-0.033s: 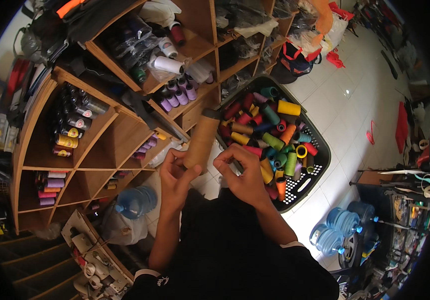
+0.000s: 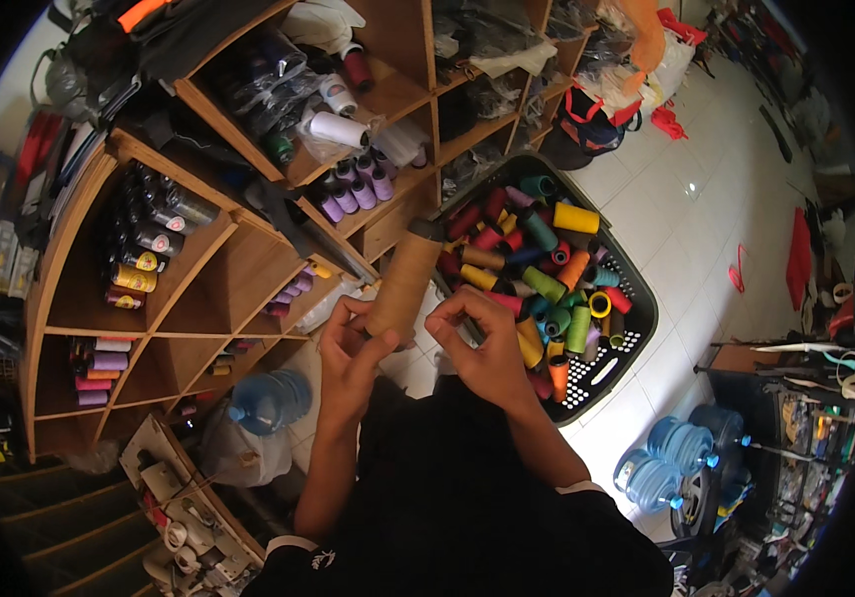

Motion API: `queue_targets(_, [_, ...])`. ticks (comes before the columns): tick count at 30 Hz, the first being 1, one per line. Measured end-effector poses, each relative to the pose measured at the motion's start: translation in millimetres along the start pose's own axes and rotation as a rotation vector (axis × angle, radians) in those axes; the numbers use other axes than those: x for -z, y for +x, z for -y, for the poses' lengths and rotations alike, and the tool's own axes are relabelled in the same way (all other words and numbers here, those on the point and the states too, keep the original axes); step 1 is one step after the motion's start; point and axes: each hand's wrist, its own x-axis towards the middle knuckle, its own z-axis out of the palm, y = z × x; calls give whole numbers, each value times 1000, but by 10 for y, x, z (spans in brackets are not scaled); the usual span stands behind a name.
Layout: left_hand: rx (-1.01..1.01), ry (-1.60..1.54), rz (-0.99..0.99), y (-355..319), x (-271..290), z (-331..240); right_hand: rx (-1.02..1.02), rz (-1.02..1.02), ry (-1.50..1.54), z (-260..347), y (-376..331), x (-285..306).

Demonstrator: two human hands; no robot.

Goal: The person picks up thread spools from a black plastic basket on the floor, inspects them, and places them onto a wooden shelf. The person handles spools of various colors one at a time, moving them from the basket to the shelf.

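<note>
A tan spool of thread (image 2: 405, 284) with a dark end cap stands tilted in front of me. My left hand (image 2: 350, 348) is wrapped round its lower end, thumb across the near side. Just right of the spool, my right hand (image 2: 482, 338) is closed in a pinch, thumb against fingertips. Whatever lies in that pinch is too small to make out. Past my right hand is a dark green plastic basket (image 2: 636, 298) with a perforated wall. Many thread spools fill it, among them a yellow spool (image 2: 575, 218) and a lime green spool (image 2: 577, 328).
Wooden cubby shelves (image 2: 198, 289) stand to the left and ahead, holding purple spools (image 2: 358, 191) and bagged goods. A blue water bottle (image 2: 273, 400) is at the lower left; more water bottles (image 2: 681, 445) are at the right. A sewing machine (image 2: 189, 517) sits lower left.
</note>
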Motion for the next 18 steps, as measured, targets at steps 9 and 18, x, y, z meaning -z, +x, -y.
queue_targets(9, [30, -115, 75, -15, 74, -33, -141, 53, 282, -225, 76, -106])
queue_targets(18, [-238, 479, -121, -59, 58, 9, -158, 92, 240, -226, 177, -259])
